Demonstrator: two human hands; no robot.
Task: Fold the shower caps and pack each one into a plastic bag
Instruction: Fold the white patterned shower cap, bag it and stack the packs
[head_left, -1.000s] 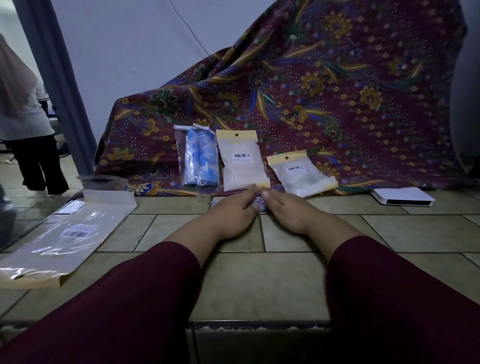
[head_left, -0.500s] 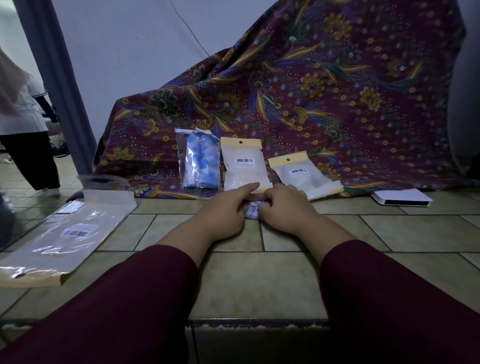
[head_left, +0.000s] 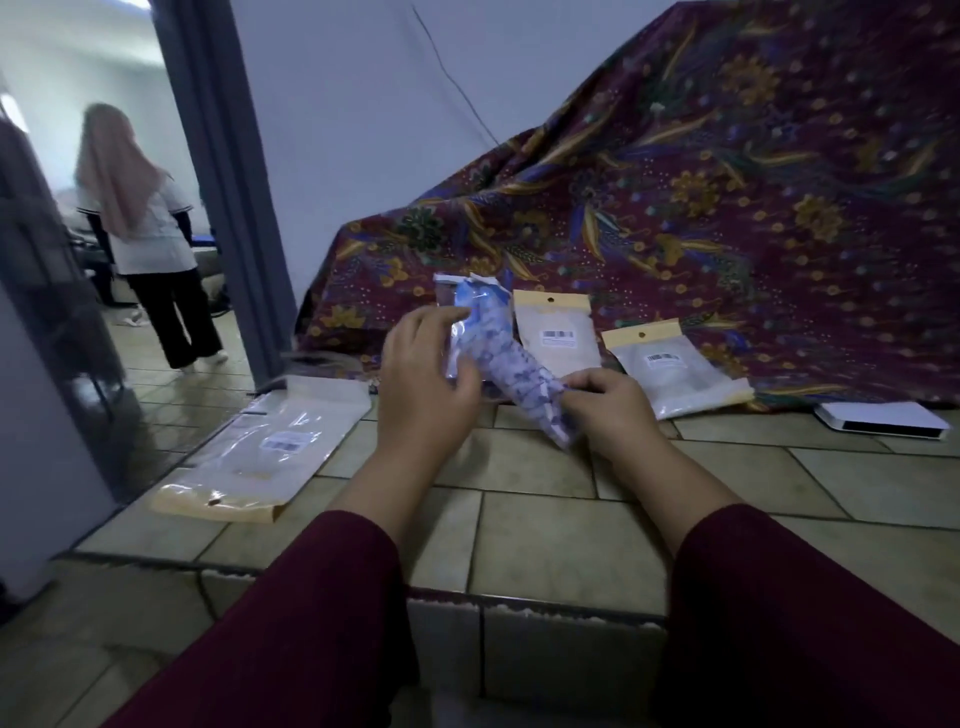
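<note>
Nothing I can actually read here. There are white barcode stickers on the two packed bags (head_left: 557, 338) (head_left: 662, 357) by the cloth and on the empty bag (head_left: 283, 441) at my left, but the print's way too small.

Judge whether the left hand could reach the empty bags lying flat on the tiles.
Probably not yet: the left hand holds the folded shower cap. Nothing blocks the way to the empty bags.

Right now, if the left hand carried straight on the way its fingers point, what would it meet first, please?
Probably the blue packed bag just beyond the left hand, which holds the rolled shower cap; then the patterned cloth. Depth is unclear.
</note>
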